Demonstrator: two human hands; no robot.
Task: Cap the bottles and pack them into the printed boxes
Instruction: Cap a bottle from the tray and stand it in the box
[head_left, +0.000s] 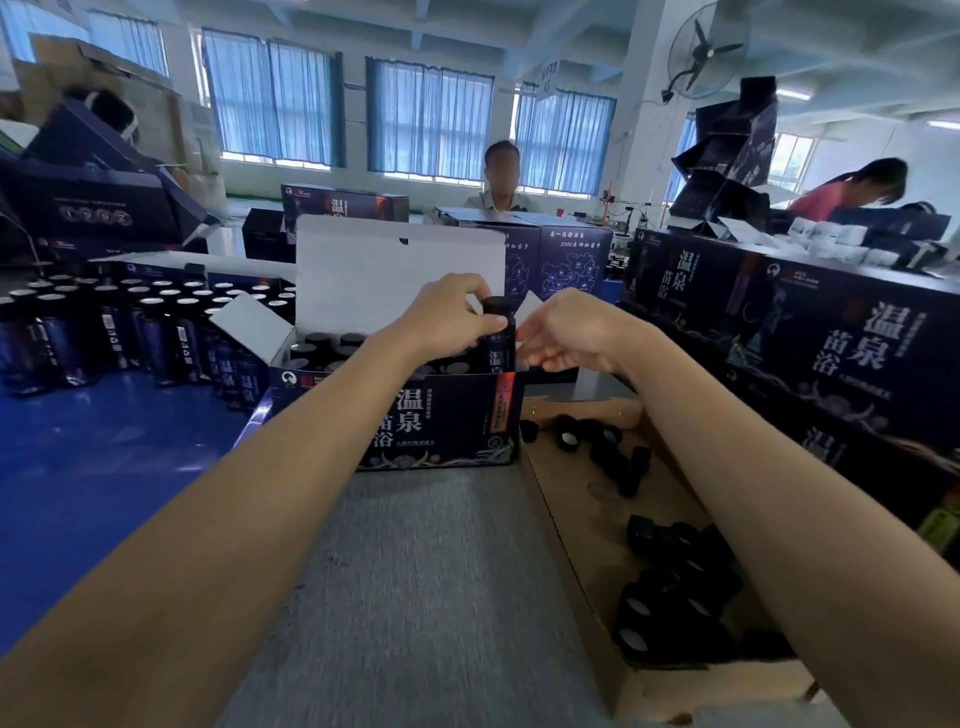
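An open printed box (441, 421) stands in front of me with its white lid up, and capped bottles (322, 345) fill its left part. A dark bottle (498, 348) stands upright at the box's right end, its black cap (496, 306) on top. My left hand (452, 317) grips the cap and neck from the left. My right hand (566, 332) touches the bottle's right side with loosely curled fingers. Uncapped bottles (156, 322) stand in rows on the blue table at the left.
A shallow cardboard tray (582, 519) at my right holds several loose black caps (670, 582). Stacked printed boxes (831, 353) rise at the right and behind. A grey mat (436, 571) lies before me. Other people work across the table.
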